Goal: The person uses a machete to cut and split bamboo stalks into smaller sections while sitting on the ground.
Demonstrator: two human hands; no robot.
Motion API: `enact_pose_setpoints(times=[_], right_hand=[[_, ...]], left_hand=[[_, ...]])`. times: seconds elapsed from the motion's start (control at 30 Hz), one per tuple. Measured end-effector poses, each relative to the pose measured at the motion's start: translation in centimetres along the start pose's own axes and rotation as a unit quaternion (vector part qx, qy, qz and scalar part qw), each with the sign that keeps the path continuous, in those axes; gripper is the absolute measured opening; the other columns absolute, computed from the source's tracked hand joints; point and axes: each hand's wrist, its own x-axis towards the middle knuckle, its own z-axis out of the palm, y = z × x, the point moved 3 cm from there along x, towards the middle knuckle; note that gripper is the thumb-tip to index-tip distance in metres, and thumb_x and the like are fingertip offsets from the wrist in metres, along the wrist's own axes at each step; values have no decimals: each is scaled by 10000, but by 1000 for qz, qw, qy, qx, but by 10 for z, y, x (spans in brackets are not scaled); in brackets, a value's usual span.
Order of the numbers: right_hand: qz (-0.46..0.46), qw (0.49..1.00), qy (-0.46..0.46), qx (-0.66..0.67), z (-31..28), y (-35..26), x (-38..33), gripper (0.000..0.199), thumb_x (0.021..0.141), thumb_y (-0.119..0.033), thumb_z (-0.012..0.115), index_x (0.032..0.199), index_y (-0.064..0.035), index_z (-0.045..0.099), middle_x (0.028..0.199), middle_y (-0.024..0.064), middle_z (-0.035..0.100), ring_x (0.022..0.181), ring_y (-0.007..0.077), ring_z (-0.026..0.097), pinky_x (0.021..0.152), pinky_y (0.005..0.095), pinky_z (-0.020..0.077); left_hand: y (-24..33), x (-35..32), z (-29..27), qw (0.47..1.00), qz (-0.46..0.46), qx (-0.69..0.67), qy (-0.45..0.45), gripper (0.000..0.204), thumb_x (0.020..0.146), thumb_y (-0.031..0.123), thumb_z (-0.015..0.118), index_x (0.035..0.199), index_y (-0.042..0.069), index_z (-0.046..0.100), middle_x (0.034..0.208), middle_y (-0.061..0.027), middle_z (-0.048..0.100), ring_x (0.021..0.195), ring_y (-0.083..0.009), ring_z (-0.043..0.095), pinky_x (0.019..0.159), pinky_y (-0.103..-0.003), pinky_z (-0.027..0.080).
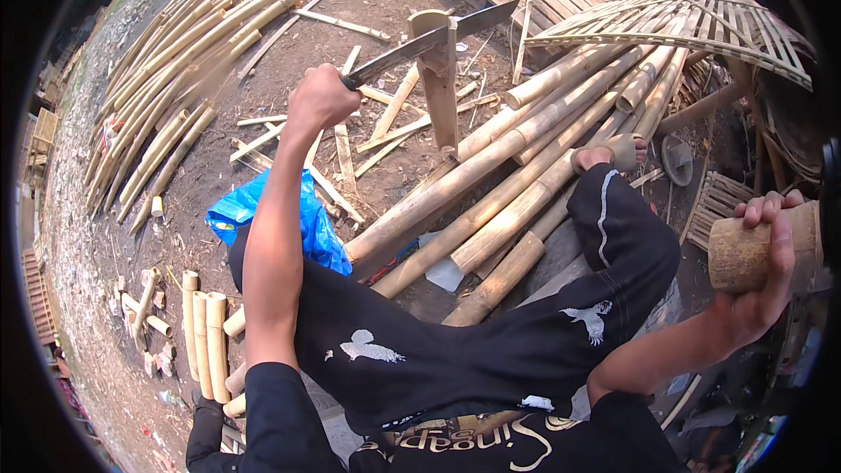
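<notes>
Dirt yard, left hand [320, 98] gripping machete [438, 38], blue bag [254, 210]

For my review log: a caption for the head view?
Left hand swings long dark machete into upright bamboo slat; right hand grips short bamboo section.

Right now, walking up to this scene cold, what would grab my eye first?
First, the long blade gripped in the left hand, its edge resting in the top of an upright bamboo slat near the top centre. Next, the right hand at the far right, clutching a short bamboo section. Between them, long bamboo poles lie slantwise across the dirt, with a blue sheet beside them.
</notes>
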Motion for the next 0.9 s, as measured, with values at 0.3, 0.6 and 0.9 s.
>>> enact_pose_setpoints(times=[0.3,0.6,0.9], right_hand=[[83,993,16,-87,43,67,-20,375,811,-63,655,1129,81,518,861,117,558,759,186,586,765,322,489],[86,988,11,-124,57,95,-26,354,831,-45,664,1145,49,530,880,107,593,743,183,620,711,306,518],[373,871,-185,-260,42,193,-82,225,762,-81,782,905,40,657,816,64,685,706,122,642,670,286,523]], left_hand=[[9,1,30,999,34,31,-15,309,727,205,654,881,-49,737,914,-277,718,895,-408,719,849,-478,560],[14,-8,60,992,80,88,-35,254,743,132,617,866,-63,724,939,-305,702,949,-429,703,861,-492,566],[26,-11,53,993,57,91,-55,252,762,118,617,914,-49,728,982,-287,710,977,-421,704,858,-490,570]])
